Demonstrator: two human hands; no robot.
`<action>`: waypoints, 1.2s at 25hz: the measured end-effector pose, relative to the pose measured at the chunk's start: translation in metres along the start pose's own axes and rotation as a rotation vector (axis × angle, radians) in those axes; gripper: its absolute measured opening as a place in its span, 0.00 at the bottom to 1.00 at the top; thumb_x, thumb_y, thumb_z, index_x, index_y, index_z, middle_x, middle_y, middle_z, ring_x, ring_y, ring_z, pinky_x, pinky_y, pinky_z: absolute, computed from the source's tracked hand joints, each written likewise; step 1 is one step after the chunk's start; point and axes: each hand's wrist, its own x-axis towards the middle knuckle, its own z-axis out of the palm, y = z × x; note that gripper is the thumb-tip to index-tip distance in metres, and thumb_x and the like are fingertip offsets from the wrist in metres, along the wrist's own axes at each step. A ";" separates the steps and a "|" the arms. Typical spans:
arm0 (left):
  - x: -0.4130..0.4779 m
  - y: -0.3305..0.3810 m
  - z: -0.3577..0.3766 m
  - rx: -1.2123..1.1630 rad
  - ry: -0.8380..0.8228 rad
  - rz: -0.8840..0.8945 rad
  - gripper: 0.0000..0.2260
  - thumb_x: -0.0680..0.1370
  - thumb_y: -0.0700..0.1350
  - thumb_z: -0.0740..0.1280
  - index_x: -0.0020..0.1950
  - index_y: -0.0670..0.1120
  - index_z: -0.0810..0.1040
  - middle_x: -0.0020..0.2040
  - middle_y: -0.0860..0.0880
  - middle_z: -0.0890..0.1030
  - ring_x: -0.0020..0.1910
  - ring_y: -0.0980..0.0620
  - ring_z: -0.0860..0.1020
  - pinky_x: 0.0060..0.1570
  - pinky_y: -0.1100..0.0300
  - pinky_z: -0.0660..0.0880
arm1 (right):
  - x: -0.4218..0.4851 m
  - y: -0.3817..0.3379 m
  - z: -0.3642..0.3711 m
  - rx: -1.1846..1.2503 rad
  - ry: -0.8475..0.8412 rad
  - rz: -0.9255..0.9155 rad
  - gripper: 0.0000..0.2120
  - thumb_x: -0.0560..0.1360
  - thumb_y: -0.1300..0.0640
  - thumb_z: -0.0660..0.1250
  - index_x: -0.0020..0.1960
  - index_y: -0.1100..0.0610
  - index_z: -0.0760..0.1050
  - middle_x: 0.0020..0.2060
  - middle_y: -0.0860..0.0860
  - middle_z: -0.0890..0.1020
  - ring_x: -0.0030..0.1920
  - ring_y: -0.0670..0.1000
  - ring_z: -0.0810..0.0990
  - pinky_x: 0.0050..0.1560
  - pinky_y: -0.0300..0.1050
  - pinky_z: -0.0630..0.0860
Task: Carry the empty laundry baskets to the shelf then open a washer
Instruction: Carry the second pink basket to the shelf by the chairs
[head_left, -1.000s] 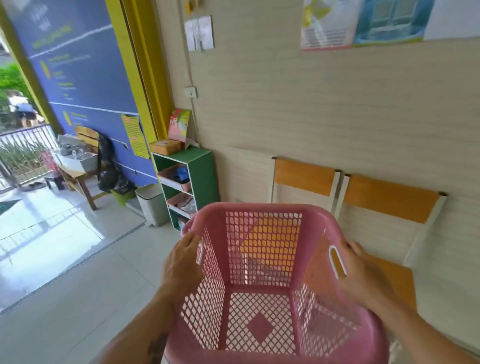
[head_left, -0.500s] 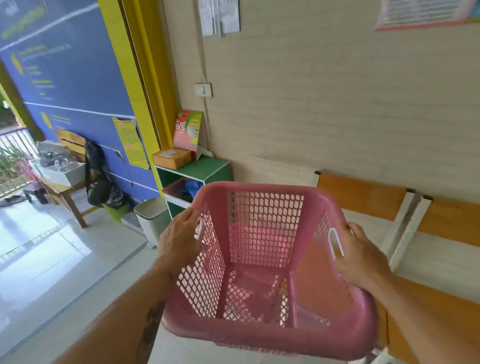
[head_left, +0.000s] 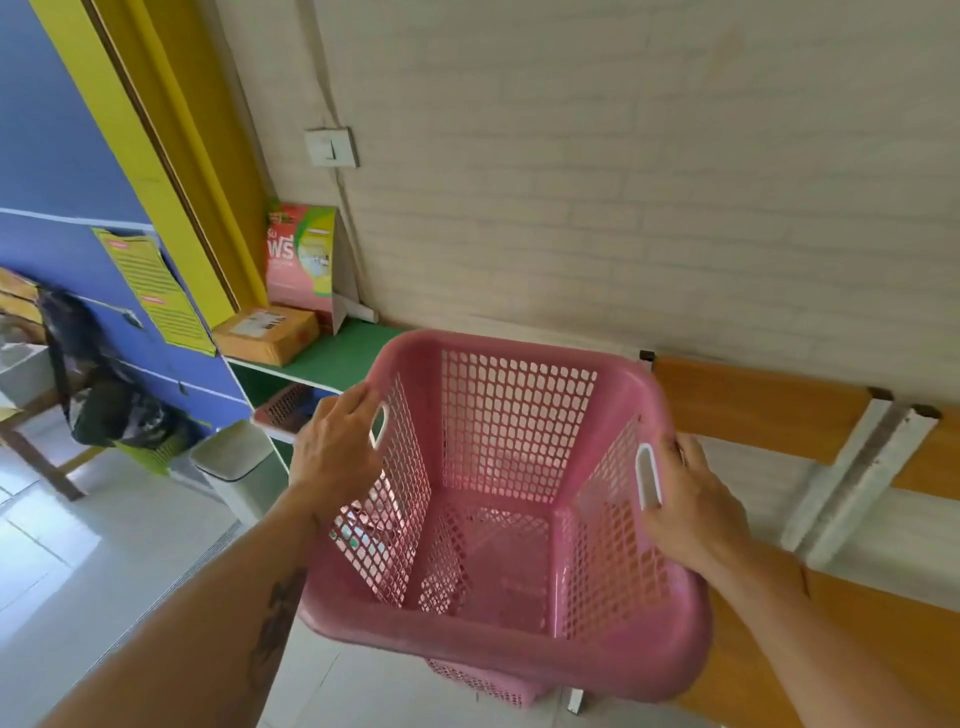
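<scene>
Empty pink perforated plastic laundry basket (head_left: 498, 519) held in the air, near green-topped shelf unit (head_left: 337, 358).
Left hand (head_left: 335, 452) and right hand (head_left: 691, 504) each closed on a side handle slot.

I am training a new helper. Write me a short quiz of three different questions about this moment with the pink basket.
1. True or false: the pink laundry basket has clothes inside.
2. What holds the basket?
A. only the left hand
B. only the right hand
C. both hands, one at each side handle
3. Fill in: the cardboard box lies on top of the ____ shelf.

Key:
1. False; it is empty.
2. C.
3. Green.
</scene>
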 end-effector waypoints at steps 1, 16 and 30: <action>0.011 -0.007 0.012 -0.002 -0.017 0.010 0.25 0.71 0.47 0.67 0.68 0.52 0.69 0.64 0.54 0.74 0.56 0.47 0.74 0.45 0.50 0.77 | 0.008 -0.004 0.007 -0.006 -0.029 0.016 0.34 0.72 0.53 0.70 0.72 0.51 0.56 0.62 0.49 0.66 0.50 0.54 0.79 0.35 0.45 0.72; 0.043 -0.095 0.345 -0.271 -0.619 -0.028 0.43 0.64 0.31 0.64 0.77 0.52 0.58 0.76 0.42 0.59 0.65 0.35 0.68 0.58 0.42 0.73 | 0.084 -0.012 0.278 0.179 -0.278 0.689 0.43 0.64 0.70 0.67 0.72 0.41 0.60 0.67 0.54 0.66 0.55 0.55 0.74 0.33 0.35 0.67; 0.047 -0.080 0.420 -0.355 -1.009 -0.256 0.25 0.60 0.34 0.61 0.55 0.48 0.78 0.54 0.45 0.79 0.47 0.44 0.80 0.43 0.51 0.81 | 0.078 0.013 0.346 0.405 -0.516 0.879 0.39 0.71 0.64 0.68 0.77 0.47 0.56 0.72 0.51 0.70 0.67 0.54 0.74 0.60 0.52 0.77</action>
